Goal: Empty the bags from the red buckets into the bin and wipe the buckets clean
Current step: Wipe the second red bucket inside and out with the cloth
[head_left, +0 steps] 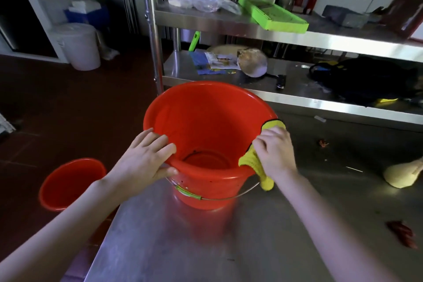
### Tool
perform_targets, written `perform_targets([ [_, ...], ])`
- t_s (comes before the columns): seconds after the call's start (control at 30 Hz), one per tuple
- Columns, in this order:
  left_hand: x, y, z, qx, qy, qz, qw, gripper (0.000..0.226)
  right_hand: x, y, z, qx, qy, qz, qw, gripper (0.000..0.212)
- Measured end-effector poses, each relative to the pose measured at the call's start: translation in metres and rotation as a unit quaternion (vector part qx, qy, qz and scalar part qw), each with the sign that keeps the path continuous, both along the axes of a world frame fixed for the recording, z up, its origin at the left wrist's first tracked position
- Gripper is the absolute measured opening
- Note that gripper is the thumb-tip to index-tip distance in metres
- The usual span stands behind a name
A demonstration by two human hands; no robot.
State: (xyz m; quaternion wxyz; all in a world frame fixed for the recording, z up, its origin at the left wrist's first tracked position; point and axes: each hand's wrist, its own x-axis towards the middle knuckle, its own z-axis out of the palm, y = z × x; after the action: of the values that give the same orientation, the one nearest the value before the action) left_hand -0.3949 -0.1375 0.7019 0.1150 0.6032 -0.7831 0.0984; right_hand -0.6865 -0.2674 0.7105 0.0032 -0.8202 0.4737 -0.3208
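Centre frame, the red bucket (206, 121) stands upright on the tabletop (206, 247). Your left hand (146, 158) has its grip round the near-left rim, fingers inside. Your right hand (274, 151) has its grip on a yellow cloth (249, 160) at the right rim. Lower left, a second red bucket (68, 181) sits on the floor (68, 110).

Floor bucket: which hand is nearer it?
Left. Left hand grips the table bucket's left rim, toward the floor bucket; right hand holds a cloth on the opposite rim.

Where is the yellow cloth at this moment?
In the head view the yellow cloth lies over the right rim of the red bucket on the steel table, gripped by the right hand.
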Motion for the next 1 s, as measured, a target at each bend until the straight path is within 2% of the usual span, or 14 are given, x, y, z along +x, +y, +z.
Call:
perform_targets([
  [0.13,-0.035,0.003,-0.009,-0.034,0.015,0.009,0.999,0.061,0.066,0.083,-0.022,-0.072,0.005,-0.09,0.993,0.029],
  [0.2,-0.044,0.004,-0.013,-0.045,0.051,0.017,0.998,0.058,0.084,0.094,-0.023,-0.087,0.005,-0.084,0.993,0.03],
  [0.3,-0.045,0.005,-0.017,-0.056,0.086,0.006,0.995,0.05,0.052,0.065,-0.015,-0.119,0.036,0.047,0.991,0.029],
  [0.37,-0.047,0.003,-0.018,-0.048,0.102,0.003,0.994,0.046,0.015,0.029,-0.005,-0.106,0.078,0.14,0.981,0.029],
  [0.47,-0.049,0.003,-0.019,-0.045,0.101,0.007,0.994,0.045,-0.015,-0.018,0.011,0.011,0.127,0.147,0.981,0.041],
  [0.57,-0.051,0.004,-0.017,-0.066,0.085,0.026,0.994,0.046,-0.012,-0.017,0.001,0.016,0.032,0.094,0.995,0.041],
  [0.67,-0.062,0.006,-0.012,-0.062,0.058,0.049,0.995,0.049,0.019,0.031,-0.023,-0.057,-0.074,-0.004,0.996,0.032],
  [0.8,-0.073,0.019,-0.005,-0.023,0.024,0.082,0.996,0.053,0.074,0.083,-0.033,-0.106,-0.086,-0.058,0.989,0.024],
  [0.9,-0.056,0.023,0.003,0.0,0.05,0.007,0.999,0.054,0.051,0.064,-0.023,-0.11,-0.024,0.035,0.993,0.025],
  [1.0,-0.018,0.017,0.015,0.014,0.037,-0.038,0.999,0.061,0.005,0.019,-0.006,-0.024,0.023,0.122,0.992,0.036],
])
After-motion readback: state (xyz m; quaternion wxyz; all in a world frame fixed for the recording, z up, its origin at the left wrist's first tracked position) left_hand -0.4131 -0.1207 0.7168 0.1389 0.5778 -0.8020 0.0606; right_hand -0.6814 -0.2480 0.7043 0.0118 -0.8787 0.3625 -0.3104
